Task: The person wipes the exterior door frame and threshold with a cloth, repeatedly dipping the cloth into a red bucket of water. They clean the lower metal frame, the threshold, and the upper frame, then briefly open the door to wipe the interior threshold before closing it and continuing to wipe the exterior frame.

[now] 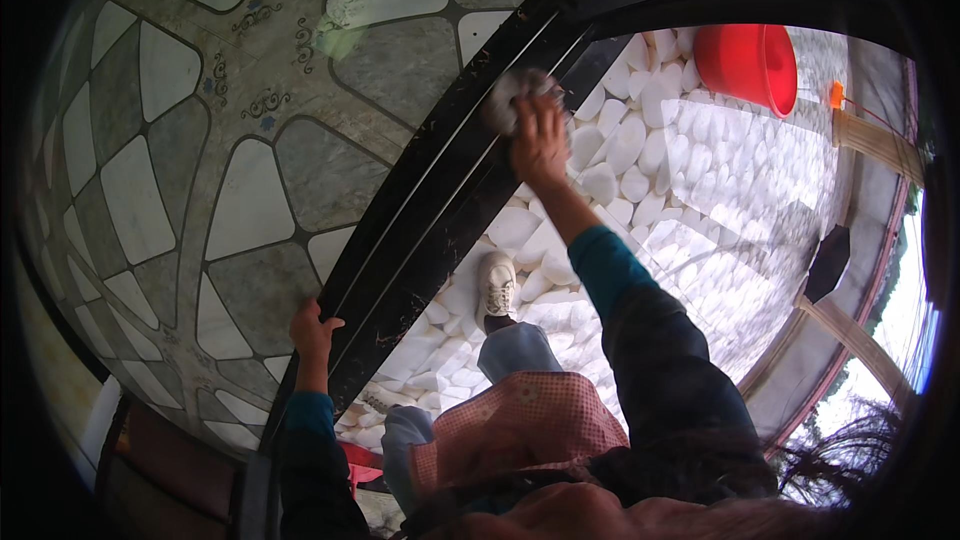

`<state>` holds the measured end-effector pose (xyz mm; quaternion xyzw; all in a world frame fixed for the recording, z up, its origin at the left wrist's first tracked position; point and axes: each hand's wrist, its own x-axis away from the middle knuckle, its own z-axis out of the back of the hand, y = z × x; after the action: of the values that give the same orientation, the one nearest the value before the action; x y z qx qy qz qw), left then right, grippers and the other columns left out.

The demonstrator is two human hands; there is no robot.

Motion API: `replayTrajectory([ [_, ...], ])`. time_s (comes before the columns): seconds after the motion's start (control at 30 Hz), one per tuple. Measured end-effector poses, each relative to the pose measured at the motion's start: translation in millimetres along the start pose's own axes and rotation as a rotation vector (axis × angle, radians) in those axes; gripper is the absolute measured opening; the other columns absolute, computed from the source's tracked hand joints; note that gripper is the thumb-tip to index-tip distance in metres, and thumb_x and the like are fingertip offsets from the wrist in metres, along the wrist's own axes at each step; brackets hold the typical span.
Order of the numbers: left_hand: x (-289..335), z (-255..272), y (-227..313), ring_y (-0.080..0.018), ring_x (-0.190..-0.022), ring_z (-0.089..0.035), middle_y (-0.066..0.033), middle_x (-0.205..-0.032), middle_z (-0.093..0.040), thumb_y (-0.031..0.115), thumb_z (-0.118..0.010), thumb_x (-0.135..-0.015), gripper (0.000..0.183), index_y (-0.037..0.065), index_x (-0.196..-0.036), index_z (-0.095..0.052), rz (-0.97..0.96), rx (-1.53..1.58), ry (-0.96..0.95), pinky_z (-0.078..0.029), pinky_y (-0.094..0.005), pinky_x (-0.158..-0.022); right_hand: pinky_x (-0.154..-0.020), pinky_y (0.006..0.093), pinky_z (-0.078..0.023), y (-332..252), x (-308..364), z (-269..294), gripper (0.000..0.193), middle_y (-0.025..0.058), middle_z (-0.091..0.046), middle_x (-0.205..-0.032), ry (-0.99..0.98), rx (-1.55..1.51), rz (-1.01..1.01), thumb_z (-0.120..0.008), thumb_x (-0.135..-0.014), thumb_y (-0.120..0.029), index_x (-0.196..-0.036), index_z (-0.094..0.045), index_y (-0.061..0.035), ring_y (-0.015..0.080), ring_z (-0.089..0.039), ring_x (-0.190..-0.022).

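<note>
A long black sliding-door track (pixel 432 202) with two pale metal rails runs diagonally across the view, specked with bits of debris. On its upper part my right hand (pixel 541 145) presses a bunched grey cloth (pixel 508 105), the fingers laid over it and blurred a little. Lower down, my left hand (pixel 314 328) holds the track's tile-side edge, its thumb over the black surface and its fingers partly hidden. My foot in a beige shoe (pixel 496 283) stands on white pebbles (pixel 600 183) beside the track.
Patterned stone tiles (pixel 330 175) cover the floor to the left. A red bucket (pixel 745 65) stands on the pebbles at the far right. Pale posts (pixel 862 350) and a low ledge border the right side. Something red (pixel 362 464) lies near my leg at the bottom.
</note>
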<state>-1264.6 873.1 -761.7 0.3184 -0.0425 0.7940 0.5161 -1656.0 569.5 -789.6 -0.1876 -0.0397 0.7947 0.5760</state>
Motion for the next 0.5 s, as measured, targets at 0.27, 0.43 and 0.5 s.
replayTrajectory([
  [0.27,-4,5,3,-0.0388,-0.08,-0.061,-0.0184,-0.083,-0.063,0.029,-0.086,-0.053,0.054,0.002,-0.092,-0.061,0.053,-0.08,-0.09,-0.05,-0.0466,-0.065,-0.097,0.0469,-0.038,79,-56,15,0.051,0.0196,-0.051,-0.117,0.044,-0.073,-0.209,-0.058,-0.067,-0.002,-0.118,-0.053,-0.0042,0.0412,-0.046,-0.111],
  [0.43,-4,8,7,-0.0394,-0.079,-0.06,-0.0186,-0.081,-0.063,0.026,-0.086,-0.052,0.052,0.002,-0.09,-0.06,0.058,-0.078,-0.101,-0.049,-0.0463,-0.065,-0.095,0.0485,-0.039,14,42,34,0.043,0.0109,-0.052,-0.122,-0.175,0.007,0.117,-0.061,-0.069,-0.008,-0.112,-0.06,-0.0095,0.0334,-0.045,-0.12],
  [0.5,-4,9,6,-0.0397,-0.078,-0.06,-0.0185,-0.079,-0.062,0.026,-0.086,-0.051,0.051,0.002,-0.087,-0.058,0.035,-0.072,-0.088,-0.048,-0.0467,-0.064,-0.094,0.0469,-0.04,25,41,26,0.036,0.0069,-0.051,-0.127,-0.168,0.045,0.05,-0.058,-0.074,-0.009,-0.11,-0.061,-0.0116,0.0292,-0.044,-0.124],
])
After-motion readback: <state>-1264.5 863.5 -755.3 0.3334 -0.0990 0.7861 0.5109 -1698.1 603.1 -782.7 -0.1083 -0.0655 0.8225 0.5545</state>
